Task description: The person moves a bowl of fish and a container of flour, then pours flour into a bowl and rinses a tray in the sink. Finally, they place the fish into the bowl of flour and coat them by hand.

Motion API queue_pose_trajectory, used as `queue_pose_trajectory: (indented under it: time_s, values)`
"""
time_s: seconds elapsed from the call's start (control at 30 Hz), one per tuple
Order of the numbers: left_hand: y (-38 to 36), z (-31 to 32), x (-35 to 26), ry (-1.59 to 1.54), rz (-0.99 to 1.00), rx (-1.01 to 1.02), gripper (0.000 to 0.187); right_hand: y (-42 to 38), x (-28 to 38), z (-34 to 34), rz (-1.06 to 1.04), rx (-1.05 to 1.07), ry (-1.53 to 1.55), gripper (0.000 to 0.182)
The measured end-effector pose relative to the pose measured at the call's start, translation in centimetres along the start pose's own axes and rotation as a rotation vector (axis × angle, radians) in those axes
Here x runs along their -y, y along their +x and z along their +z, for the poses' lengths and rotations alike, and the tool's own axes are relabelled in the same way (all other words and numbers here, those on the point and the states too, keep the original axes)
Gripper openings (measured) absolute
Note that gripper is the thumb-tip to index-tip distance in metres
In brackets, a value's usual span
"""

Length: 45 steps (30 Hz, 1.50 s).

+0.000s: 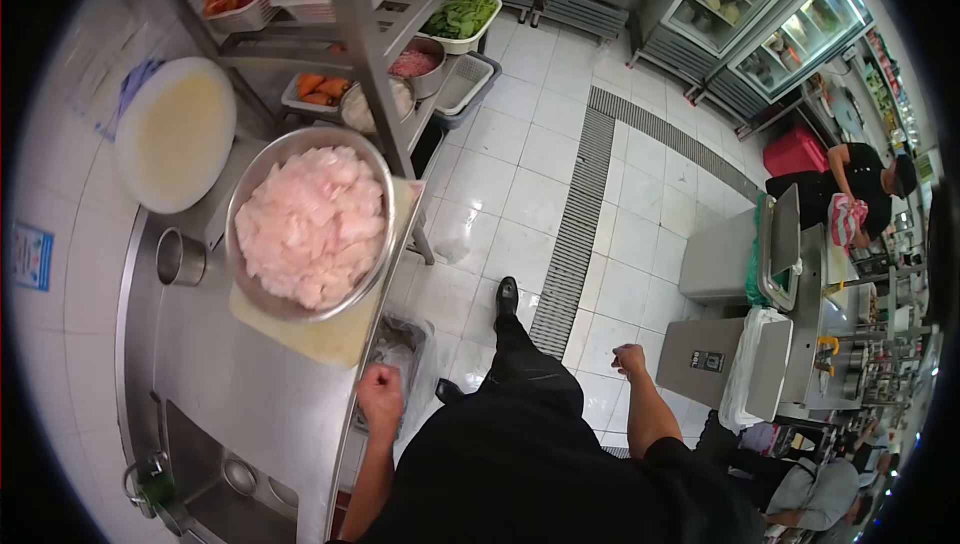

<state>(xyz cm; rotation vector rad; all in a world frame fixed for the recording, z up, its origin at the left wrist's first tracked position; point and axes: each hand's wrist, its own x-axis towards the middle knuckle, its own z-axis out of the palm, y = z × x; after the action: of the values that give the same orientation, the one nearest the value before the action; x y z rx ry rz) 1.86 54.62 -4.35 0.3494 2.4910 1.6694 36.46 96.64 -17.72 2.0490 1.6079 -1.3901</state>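
Observation:
My left hand (381, 396) is curled closed beside the front edge of the steel counter (255, 384), with nothing visible in it. My right hand (629, 360) hangs over the tiled floor, its fingers closed, and no object shows in it. Nearest to my left hand are a yellowish cutting board (300, 336) and a large steel bowl (378, 279) resting on it. Pale pink pieces of raw meat (312, 224) fill the bowl in a heap. A small steel pot (181, 257) stands behind the bowl.
A sink (215, 449) is set into the counter. A white round board (176, 134) leans on the wall. A metal rack (365, 54) holds vegetable baskets. Grey bins (705, 359) stand at right, near a person holding a striped cloth (848, 219). A drain grate (575, 234) crosses the floor.

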Motion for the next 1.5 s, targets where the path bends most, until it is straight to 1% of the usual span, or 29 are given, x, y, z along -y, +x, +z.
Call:
queue_pose_trajectory:
  time_s: [0.03, 0.1, 0.13, 0.17, 0.23, 0.27, 0.33, 0.37, 0.43, 0.47, 0.53, 0.57, 0.6, 0.63, 0.67, 0.7, 0.73, 0.77, 0.83, 0.97, 1.07, 1.13, 1.17, 1.23, 1.27, 1.3, 1.33, 1.43, 1.5]
  values:
    - [1.1, 2.3, -0.8, 0.013, -0.002, 0.005, 0.023, 1.8, 1.5, 0.0, -0.052, -0.030, 0.028, 0.015]
    - [3.5, 6.4, -2.0, 0.101, -0.240, 0.203, 0.022, 6.6, 5.3, 0.2, -0.082, -0.029, 0.017, 0.019]
    - [5.1, 8.0, -2.2, 0.195, -0.294, 0.310, 0.009, 8.7, 7.7, 0.4, -0.092, 0.010, 0.023, 0.018]
    - [6.4, 10.1, -2.6, 0.212, -0.309, 0.310, 0.009, 10.8, 10.2, 0.8, -0.100, 0.051, 0.027, 0.017]
    - [9.4, 14.2, -3.6, 0.220, -0.212, 0.336, 0.027, 15.1, 15.4, 1.3, -0.149, 0.162, -0.011, 0.016]
    - [10.8, 15.9, -3.8, 0.236, -0.228, 0.331, 0.027, 17.4, 18.0, 1.7, -0.197, 0.176, -0.034, 0.016]
    - [13.0, 18.5, -4.1, 0.399, -0.256, 0.563, 0.042, 21.2, 22.3, 2.6, -0.309, 0.195, -0.036, 0.018]
    - [13.9, 19.6, -4.1, 0.408, -0.279, 0.550, 0.042, 22.2, 24.8, 2.7, -0.326, 0.207, -0.021, 0.018]
    - [15.1, 21.5, -4.3, 0.443, -0.349, 0.662, 0.041, 24.4, 28.5, 2.6, -0.351, 0.262, -0.008, 0.018]
    - [15.6, 22.2, -4.4, 0.459, -0.358, 0.652, 0.041, 24.9, 29.7, 2.2, -0.353, 0.283, -0.025, 0.018]
    - [16.2, 23.4, -4.1, 0.436, -0.400, 0.619, 0.040, 26.9, 32.3, 1.9, -0.454, 0.249, -0.196, 0.019]
    - [16.1, 23.4, -3.7, 0.415, -0.431, 0.593, 0.039, 27.4, 32.9, 1.9, -0.469, 0.211, -0.172, 0.020]
    - [15.8, 23.6, -2.7, 0.439, -0.425, 0.580, 0.037, 27.9, 33.6, 1.9, -0.392, 0.250, -0.113, 0.021]
    - [15.4, 23.6, -2.2, 0.463, -0.424, 0.561, 0.036, 30.0, 33.1, 1.9, -0.442, 0.262, -0.259, 0.020]
    - [15.7, 23.5, -2.8, 0.448, -0.470, 0.560, 0.039, 38.1, 28.3, 2.9, -0.978, 0.322, -0.369, 0.022]
    - [15.9, 23.2, -3.4, 0.428, -0.514, 0.560, 0.042, 30.0, 33.5, 1.6, -0.425, 0.359, -0.270, 0.023]
    - [15.6, 23.0, -3.2, 0.442, -0.504, 0.538, 0.042, 28.8, 34.4, 1.7, -0.384, 0.347, -0.375, 0.023]
    - [15.4, 22.8, -2.9, 0.453, -0.492, 0.526, 0.042, 27.1, 34.7, 1.7, -0.331, 0.348, -0.274, 0.022]
    - [15.2, 22.3, -2.8, 0.428, -0.535, 0.496, 0.040, 25.3, 34.8, 2.0, -0.266, 0.368, -0.302, 0.023]
    - [14.2, 21.2, -2.0, 0.348, -0.592, 0.459, 0.038, 22.4, 34.2, 2.4, -0.271, 0.415, -0.296, 0.022]
    - [13.1, 20.6, -0.5, 0.358, -0.561, 0.435, 0.037, 20.4, 33.8, 2.5, -0.242, 0.423, -0.241, 0.019]
    - [12.4, 20.2, 0.5, 0.333, -0.548, 0.416, 0.036, 20.1, 33.7, 2.6, -0.273, 0.420, -0.284, 0.019]
    - [12.0, 19.9, 1.0, 0.268, -0.613, 0.422, 0.035, 20.1, 32.9, 2.3, -0.285, 0.417, -0.311, 0.019]
    - [10.6, 19.9, 4.2, 0.198, -0.551, 0.411, 0.033, 25.6, 29.5, 0.6, -1.387, 0.373, -1.166, 0.019]
    - [10.5, 19.4, 3.3, 0.234, -0.529, 0.402, 0.033, 32.1, 24.4, 1.4, -1.170, 0.398, -0.589, 0.024]
    - [10.6, 18.7, 2.6, 0.269, -0.501, 0.393, 0.033, 20.7, 29.6, 1.3, -0.519, 0.230, -0.328, 0.031]
    - [10.3, 18.4, 3.1, 0.254, -0.505, 0.419, 0.035, 20.3, 29.6, 0.8, -0.504, 0.220, -0.360, 0.033]
    - [10.6, 17.8, 1.8, 0.339, -0.576, 0.495, 0.038, 17.0, 31.2, 0.4, -0.231, 0.291, -0.050, 0.024]
    - [11.1, 18.3, 1.8, 0.367, -0.561, 0.563, 0.040, 17.4, 32.5, 0.4, -0.233, 0.311, -0.023, 0.021]
